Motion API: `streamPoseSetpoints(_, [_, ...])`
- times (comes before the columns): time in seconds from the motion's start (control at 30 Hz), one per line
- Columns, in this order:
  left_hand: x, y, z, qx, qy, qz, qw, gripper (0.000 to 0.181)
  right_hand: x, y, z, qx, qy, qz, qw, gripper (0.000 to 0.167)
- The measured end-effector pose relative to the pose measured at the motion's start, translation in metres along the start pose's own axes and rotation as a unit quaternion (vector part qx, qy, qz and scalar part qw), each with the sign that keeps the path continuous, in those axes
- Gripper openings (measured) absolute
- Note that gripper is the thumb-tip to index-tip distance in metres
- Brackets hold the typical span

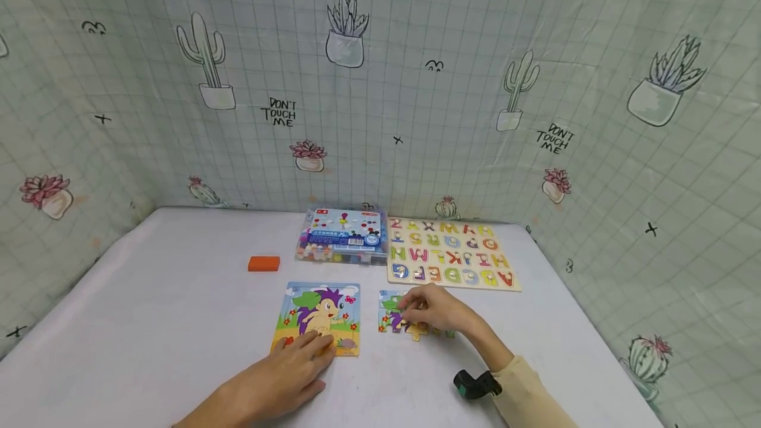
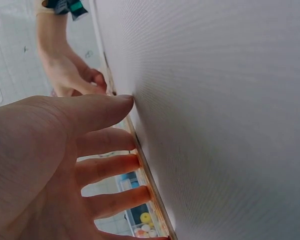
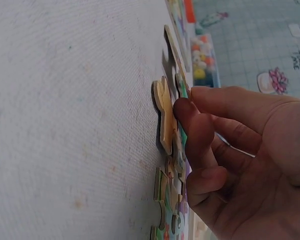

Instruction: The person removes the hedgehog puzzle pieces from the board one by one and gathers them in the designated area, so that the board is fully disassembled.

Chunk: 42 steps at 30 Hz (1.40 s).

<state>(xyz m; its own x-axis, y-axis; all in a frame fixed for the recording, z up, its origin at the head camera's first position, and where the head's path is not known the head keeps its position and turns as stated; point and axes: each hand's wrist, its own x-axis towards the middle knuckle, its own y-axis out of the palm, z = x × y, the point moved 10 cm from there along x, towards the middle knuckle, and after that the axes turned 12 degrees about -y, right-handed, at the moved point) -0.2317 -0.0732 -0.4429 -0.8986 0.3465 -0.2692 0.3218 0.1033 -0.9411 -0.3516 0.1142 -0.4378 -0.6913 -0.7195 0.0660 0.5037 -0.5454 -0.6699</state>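
A square hedgehog puzzle board [image 1: 349, 306] lies on the table, its picture showing a purple-spined hedgehog. My left hand [image 1: 291, 372] rests on its lower edge; in the left wrist view the fingers are spread, with fingertips [image 2: 125, 162] touching the rim. To the right, my right hand [image 1: 436, 309] is over a cluster of jigsaw pieces [image 1: 389, 299]. Between thumb and index finger it pinches a thin puzzle piece [image 3: 175, 52], seen edge-on and tilted up from the table. A yellowish piece [image 3: 164, 115] lies just below those fingers. The hand hides part of the cluster.
Behind the puzzle stands a clear plastic box [image 1: 341, 236] of coloured parts. A wooden alphabet board [image 1: 514, 287] lies to its right. An orange block [image 1: 264, 263] is at the left. Patterned cloth [image 1: 380, 84] walls in the white table [image 1: 178, 296].
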Motion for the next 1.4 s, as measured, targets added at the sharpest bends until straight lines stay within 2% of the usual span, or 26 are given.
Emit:
streamPoseSetpoints(0.13, [0.0, -0.003, -0.001, 0.008, 0.008, -0.011, 0.9999, 0.053, 0.001, -0.002, 0.0, -0.003, 0.003, -0.004, 1.0, 0.019])
streamPoseSetpoints(0.33, [0.0, -0.004, 0.0, 0.01, 0.013, -0.013, 0.9998, 0.052, 0.001, -0.003, 0.0, -0.008, 0.004, -0.007, 0.9999, 0.019])
streamPoseSetpoints(0.47, [-0.002, -0.006, 0.002, 0.027, 0.018, -0.022, 0.9992, 0.05, 0.004, 0.0, 0.005, -0.01, -0.005, -0.005, 0.9999, 0.018])
streamPoseSetpoints(0.73, [-0.005, -0.01, 0.007, 0.044, 0.017, -0.048, 0.9977, 0.055, 0.016, 0.021, 0.022, -0.012, -0.02, 0.013, 0.9996, 0.017])
streamPoseSetpoints(0.87, [-0.007, -0.011, 0.01, 0.041, 0.014, -0.059, 0.9973, 0.054, 0.025, 0.035, 0.026, 0.0, -0.005, 0.024, 0.9997, 0.015])
streamPoseSetpoints(1.0, [-0.007, -0.011, 0.009, 0.049, 0.024, -0.066, 0.9963, 0.052, 0.035, 0.048, 0.034, 0.011, 0.001, 0.029, 0.9995, 0.012])
streamPoseSetpoints(1.23, [-0.005, -0.01, 0.009, 0.044, 0.023, -0.058, 0.9971, 0.055, 0.052, 0.061, 0.048, -0.007, -0.026, 0.034, 0.999, 0.014])
streamPoseSetpoints(1.4, [-0.003, -0.009, 0.01, 0.038, 0.015, -0.048, 0.998, 0.056, 0.06, 0.065, 0.05, -0.033, -0.026, 0.035, 0.9985, 0.017])
